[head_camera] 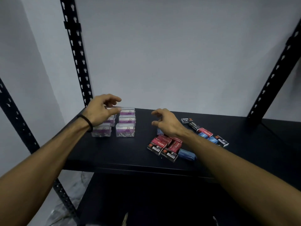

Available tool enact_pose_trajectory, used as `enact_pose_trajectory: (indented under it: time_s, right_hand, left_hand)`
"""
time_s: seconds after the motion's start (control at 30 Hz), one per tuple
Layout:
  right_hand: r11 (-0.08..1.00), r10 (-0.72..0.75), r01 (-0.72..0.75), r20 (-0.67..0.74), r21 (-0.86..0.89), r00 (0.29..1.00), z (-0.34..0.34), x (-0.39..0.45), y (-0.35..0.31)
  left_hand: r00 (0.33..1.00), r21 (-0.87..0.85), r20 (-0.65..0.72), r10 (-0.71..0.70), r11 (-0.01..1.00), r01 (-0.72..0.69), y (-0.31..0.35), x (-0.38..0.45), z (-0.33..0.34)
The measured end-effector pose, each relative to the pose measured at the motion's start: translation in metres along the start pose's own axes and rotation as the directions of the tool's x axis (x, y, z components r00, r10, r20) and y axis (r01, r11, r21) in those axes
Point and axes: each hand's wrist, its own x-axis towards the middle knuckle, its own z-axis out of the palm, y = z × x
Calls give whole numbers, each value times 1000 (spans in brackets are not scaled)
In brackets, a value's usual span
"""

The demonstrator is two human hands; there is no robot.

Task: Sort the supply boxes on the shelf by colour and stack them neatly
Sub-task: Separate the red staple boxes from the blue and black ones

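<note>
Several clear paper clip boxes with purple labels (pixel 125 130) stand in two rows on the left of the black shelf (pixel 114 154). My left hand (pixel 101 111) hovers over the left row with loosely curled fingers and holds nothing. Red staple boxes (pixel 162 142), blue boxes (pixel 187 154) and black boxes (pixel 194 126) lie mixed on the right of the shelf. My right hand (pixel 166 123) hangs above that pile, fingers spread and bent, with nothing in it. My right forearm hides part of the pile.
Black perforated uprights rise at the back left (pixel 76 53), back right (pixel 275 70) and front left (pixel 19 121). A grey wall closes the back. A lower black shelf (pixel 146 201) sits beneath.
</note>
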Motion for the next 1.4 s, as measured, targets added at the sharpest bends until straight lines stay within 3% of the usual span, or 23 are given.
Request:
enact_pose_trajectory:
  time_s: [0.27, 0.4, 0.5, 0.7, 0.83, 1.0, 1.4]
  right_hand:
    - [992, 120, -121, -53, -26, 991, -48, -26, 46]
    - [979, 165, -172, -73, -106, 984, -62, -41, 72]
    - [969, 190, -189, -10, -159, 982, -64, -50, 84]
    - [959, 172, -136, 128, -249, 977, -60, -54, 87]
    - [940, 164, -109, 146, -323, 976, -62, -51, 87]
    - [950, 189, -141, 154, -280, 970, -63, -49, 89]
    - [956, 203, -172, 112, -238, 973, -65, -49, 91]
  left_hand:
    - [958, -49, 266, 108, 994, -99, 59, 10, 105]
    - [900, 34, 431, 72, 995, -96, 64, 8, 155]
    - [867, 118, 498, 25, 988, -96, 63, 7, 176]
    - [830, 223, 558, 24, 958, -178, 64, 12, 188]
    - [796, 265, 605, -11, 946, -189, 66, 14, 189]
    - [784, 290, 621, 0, 929, -229, 66, 14, 189]
    - [808, 166, 590, -17, 981, -101, 66, 15, 189]
